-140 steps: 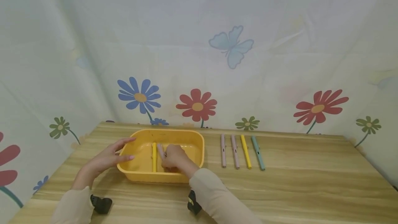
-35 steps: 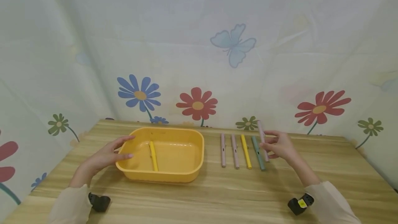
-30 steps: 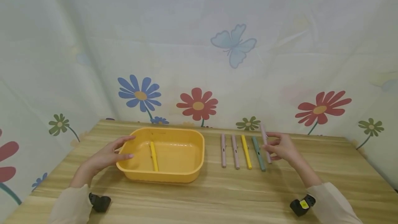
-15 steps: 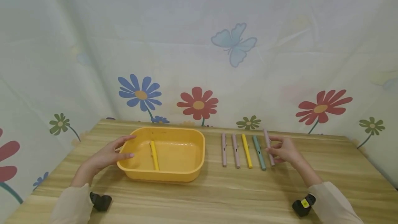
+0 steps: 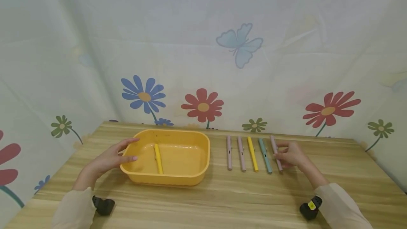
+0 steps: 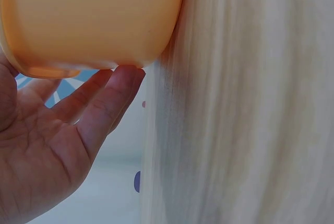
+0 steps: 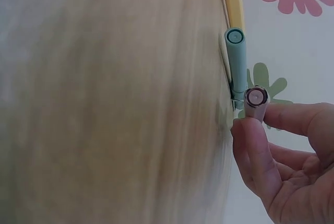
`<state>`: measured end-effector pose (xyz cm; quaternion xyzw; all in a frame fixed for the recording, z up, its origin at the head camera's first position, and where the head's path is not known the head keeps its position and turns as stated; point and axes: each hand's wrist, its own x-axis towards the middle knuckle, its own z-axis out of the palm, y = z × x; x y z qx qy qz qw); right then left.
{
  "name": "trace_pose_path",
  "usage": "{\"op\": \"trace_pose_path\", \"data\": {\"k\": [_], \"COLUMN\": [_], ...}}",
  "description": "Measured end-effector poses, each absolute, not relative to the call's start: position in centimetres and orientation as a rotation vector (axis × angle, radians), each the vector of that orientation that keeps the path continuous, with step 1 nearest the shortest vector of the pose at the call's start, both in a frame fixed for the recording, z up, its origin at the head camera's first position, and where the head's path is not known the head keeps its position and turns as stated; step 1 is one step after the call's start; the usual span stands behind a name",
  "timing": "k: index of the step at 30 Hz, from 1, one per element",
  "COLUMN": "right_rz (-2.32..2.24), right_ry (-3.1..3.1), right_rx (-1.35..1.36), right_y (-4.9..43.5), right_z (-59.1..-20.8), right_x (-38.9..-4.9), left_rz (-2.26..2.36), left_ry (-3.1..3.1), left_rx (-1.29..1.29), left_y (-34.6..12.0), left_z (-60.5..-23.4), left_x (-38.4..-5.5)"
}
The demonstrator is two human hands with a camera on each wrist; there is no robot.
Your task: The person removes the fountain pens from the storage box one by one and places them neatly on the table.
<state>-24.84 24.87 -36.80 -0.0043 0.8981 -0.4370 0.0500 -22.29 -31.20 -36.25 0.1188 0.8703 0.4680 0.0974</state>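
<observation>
At the right end of a row of pens, my right hand (image 5: 293,154) pinches a pale purple pen (image 5: 273,145) between thumb and fingers. In the right wrist view this pen (image 7: 255,98) points its end at the camera, close beside the teal pen (image 7: 237,59); whether it touches the table I cannot tell. My left hand (image 5: 106,157) holds the left end of a yellow plastic bin (image 5: 165,179), thumb over the rim. Its fingers press the outer wall in the left wrist view. One yellow pen (image 5: 158,160) lies inside the bin.
Left of the held pen, a teal pen (image 5: 265,156), a yellow pen (image 5: 252,154) and two pale purple pens, one (image 5: 241,154) beside the other (image 5: 229,153), lie side by side on the wooden table (image 5: 222,200). Behind stands a flowered cloth (image 5: 178,45).
The right hand took a purple pen out of the bin, carried it right past the teal pen, then lowered it at the row's end. The left hand stays on the bin.
</observation>
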Motion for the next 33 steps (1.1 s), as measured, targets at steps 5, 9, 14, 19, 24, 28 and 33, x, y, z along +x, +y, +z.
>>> {"op": "trace_pose_path", "data": {"k": [5, 9, 14, 19, 24, 28, 33], "right_rz": [-1.299, -1.271, -1.251, -1.228, -1.182, -1.159, -1.162], "right_ry": [2.732, 2.736, 2.729, 2.722, 2.733, 2.737, 2.731], "right_rx": [-0.010, -0.024, -0.038, -0.029, -0.012, -0.002, -0.005], "right_y": [24.89, 24.87, 24.94, 25.21, 25.34, 25.28, 25.25], "right_z": [-36.88, -36.88, -36.82, -36.90, -36.98, -36.91, -36.87], "right_x": [-24.90, -24.88, -24.93, -25.05, -25.16, -25.21, -25.13], "left_rz": [1.394, 1.383, 1.380, 1.402, 1.404, 1.394, 1.401], "left_ry": [2.571, 2.586, 2.593, 2.572, 2.566, 2.574, 2.572], "left_rx": [0.347, 0.366, 0.370, 0.357, 0.355, 0.350, 0.351], "left_y": [-31.18, -31.18, -31.15, -31.15, -31.20, -31.25, -31.22], "left_z": [-36.30, -36.31, -36.29, -36.28, -36.35, -36.37, -36.43], "left_x": [-22.32, -22.32, -22.36, -22.39, -22.40, -22.38, -22.28]}}
